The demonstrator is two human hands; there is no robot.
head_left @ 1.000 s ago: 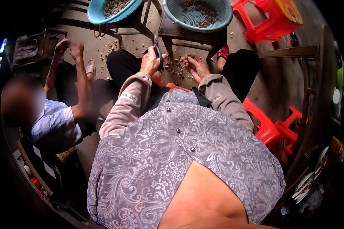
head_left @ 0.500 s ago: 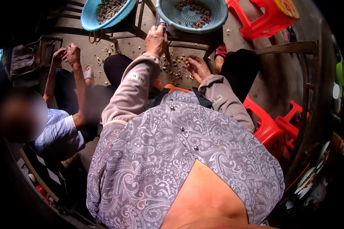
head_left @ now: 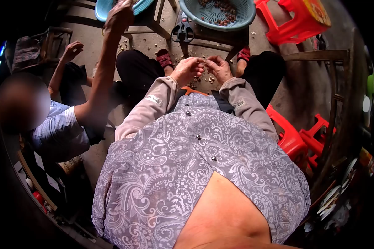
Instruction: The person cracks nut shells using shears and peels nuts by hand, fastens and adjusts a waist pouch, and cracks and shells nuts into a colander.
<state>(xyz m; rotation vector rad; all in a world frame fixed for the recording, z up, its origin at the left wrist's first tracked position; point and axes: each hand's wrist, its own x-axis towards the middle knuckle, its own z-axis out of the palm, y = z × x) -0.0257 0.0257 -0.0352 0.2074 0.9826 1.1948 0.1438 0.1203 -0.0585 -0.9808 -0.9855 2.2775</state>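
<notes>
My left hand and my right hand meet in front of my lap. Both have their fingers closed, and the fingertips come together. Whatever is pinched between them is too small and covered to make out. Just beyond my left hand, a pair of dark-handled scissors lies at the stool's left corner, with no hand on it. A blue-grey plastic basket with several small reddish-brown nuts in it rests on the dark wooden stool.
On the left, a person's hand reaches over a blue basket; their other hand is held lower. Shell bits lie scattered on the floor. Red plastic stools stand to my right, beside a wooden chair.
My left hand has left the scissors and come back to meet my right hand, which moved slightly. The neighbouring person has raised one hand over the blue basket.
</notes>
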